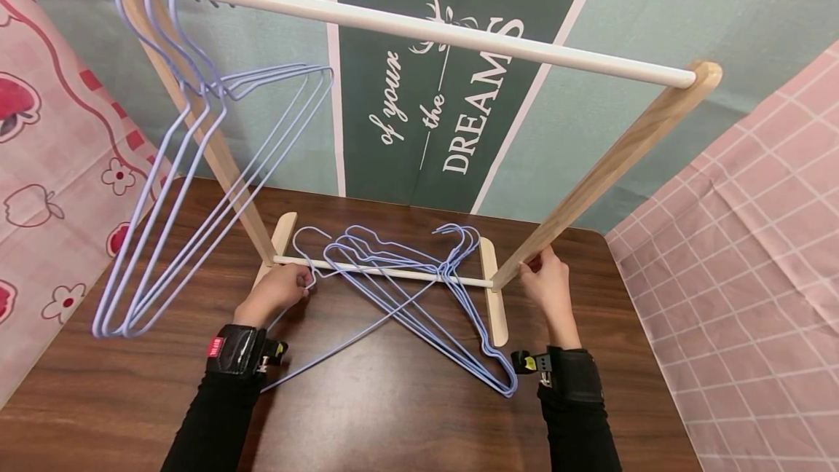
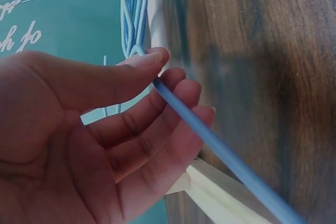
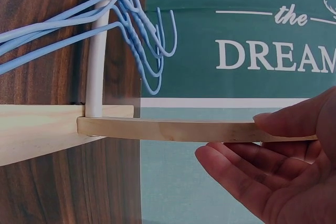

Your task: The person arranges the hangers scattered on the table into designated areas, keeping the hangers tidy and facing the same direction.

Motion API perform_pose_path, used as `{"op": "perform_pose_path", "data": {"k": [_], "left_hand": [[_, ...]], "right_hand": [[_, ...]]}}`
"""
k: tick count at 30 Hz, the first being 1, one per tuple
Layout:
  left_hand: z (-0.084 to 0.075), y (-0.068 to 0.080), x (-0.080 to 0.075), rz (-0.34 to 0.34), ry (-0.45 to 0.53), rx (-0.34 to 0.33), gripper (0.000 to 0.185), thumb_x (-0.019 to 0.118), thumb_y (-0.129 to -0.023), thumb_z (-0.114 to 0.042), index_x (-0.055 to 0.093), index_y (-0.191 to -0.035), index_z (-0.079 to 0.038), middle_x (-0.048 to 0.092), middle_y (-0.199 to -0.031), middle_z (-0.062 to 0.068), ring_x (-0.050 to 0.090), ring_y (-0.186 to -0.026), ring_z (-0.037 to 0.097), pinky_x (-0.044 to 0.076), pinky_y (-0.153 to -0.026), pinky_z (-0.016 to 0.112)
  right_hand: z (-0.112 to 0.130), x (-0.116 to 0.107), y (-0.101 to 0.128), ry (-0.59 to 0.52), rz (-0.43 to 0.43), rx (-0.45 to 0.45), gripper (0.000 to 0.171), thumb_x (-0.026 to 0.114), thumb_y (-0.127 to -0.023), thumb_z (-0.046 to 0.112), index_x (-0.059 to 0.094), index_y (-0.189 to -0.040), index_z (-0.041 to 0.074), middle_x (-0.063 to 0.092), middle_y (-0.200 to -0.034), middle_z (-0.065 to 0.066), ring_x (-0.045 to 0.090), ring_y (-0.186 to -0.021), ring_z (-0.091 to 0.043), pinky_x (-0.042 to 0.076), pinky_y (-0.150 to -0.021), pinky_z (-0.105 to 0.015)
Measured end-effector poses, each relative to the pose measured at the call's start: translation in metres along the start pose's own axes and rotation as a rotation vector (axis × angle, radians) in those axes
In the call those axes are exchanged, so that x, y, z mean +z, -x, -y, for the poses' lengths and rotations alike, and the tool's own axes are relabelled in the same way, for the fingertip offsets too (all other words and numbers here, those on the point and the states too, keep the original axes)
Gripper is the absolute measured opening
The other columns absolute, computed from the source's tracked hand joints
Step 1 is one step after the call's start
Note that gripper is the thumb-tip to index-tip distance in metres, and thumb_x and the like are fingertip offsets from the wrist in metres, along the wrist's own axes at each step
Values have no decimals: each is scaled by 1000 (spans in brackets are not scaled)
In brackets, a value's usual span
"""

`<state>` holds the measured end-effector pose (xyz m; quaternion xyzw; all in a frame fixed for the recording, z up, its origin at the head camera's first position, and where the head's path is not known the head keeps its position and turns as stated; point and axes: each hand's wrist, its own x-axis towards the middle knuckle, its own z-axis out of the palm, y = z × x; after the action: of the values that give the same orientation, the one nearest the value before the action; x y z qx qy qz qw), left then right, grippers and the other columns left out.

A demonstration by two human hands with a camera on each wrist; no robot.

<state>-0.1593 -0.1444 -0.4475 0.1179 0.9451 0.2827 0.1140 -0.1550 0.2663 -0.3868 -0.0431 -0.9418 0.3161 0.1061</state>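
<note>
My left hand (image 1: 278,290) pinches the wire of a blue hanger (image 2: 226,153) between thumb and fingers, low by the left foot of a wooden garment rack. That hanger lies slanted across other blue hangers (image 1: 448,268), which are heaped over the rack's white lower bar (image 3: 95,77). At the other side, my right hand (image 1: 549,282) grips the rack's right wooden post (image 3: 173,129) near its base, thumb on one side and fingers on the other. Three blue hangers (image 1: 208,89) hang by their hooks at the left end of the white top rod (image 1: 419,24).
The rack's right foot (image 1: 495,304) and left foot (image 1: 285,233) stand on a dark brown wooden table (image 1: 393,421). Behind is a green cloth backdrop (image 1: 387,93) with white lettering. Patterned pink cloths flank the table at left and right.
</note>
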Motion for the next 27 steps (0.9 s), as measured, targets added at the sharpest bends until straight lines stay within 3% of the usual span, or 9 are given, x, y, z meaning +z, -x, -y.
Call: {"op": "perform_pose_path", "data": {"k": [27], "left_hand": [[-10,8,-17,5,-3,81,7,56,-74,4,54,-73,-4,50,-61,-2,43,-57,13,36,-54,28]], "right_hand": [[1,-1,0,-6,4,-3,17,54,-83,-1,51,-98,-10,57,-82,-26,56,-68,-33,41,-53,-32]]}}
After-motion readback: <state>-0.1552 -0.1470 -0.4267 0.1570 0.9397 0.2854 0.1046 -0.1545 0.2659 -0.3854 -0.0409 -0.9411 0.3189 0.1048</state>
